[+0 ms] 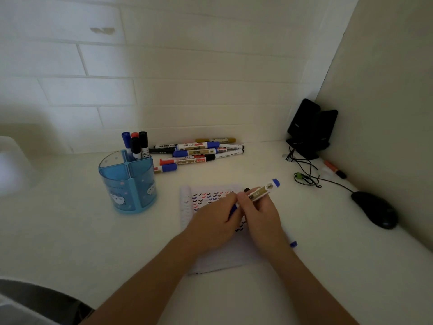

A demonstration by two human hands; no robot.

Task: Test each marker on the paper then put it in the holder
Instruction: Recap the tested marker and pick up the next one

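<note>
Desk: white, set against a white brick-pattern wall, with a plain partition on the right.
Paper: one pad, flat at centre front of the desk; its upper half carries rows of small tick marks in black, blue and red.
Holder: one blue see-through cup, split by dividers, standing left of the paper and apart from it.
Holder contents: four markers upright, all in the rear compartment; caps are one blue, one red, two black.
Loose pile: markers lying on their sides behind the paper, just right of the holder; at least eight, but they overlap too much for an exact count. Caps are blue, black, red and one gold.
Speakers: two, black, in the far right corner, cables trailing forward.
Mouse: one, black, at the right edge.
Left hand: over the paper, fingers curled round the marker's lower blue end; whether the cap there is on or off cannot be told.
Right hand: touching the left, gripping the barrel.
Marker in hand: one, gold label, tilted, blue tail pointing up and right, held above the tick marks between both hands.
Orange pen: one, lying along the right partition.
Blue piece: one, on the desk beside the right forearm, mostly hidden.
</note>
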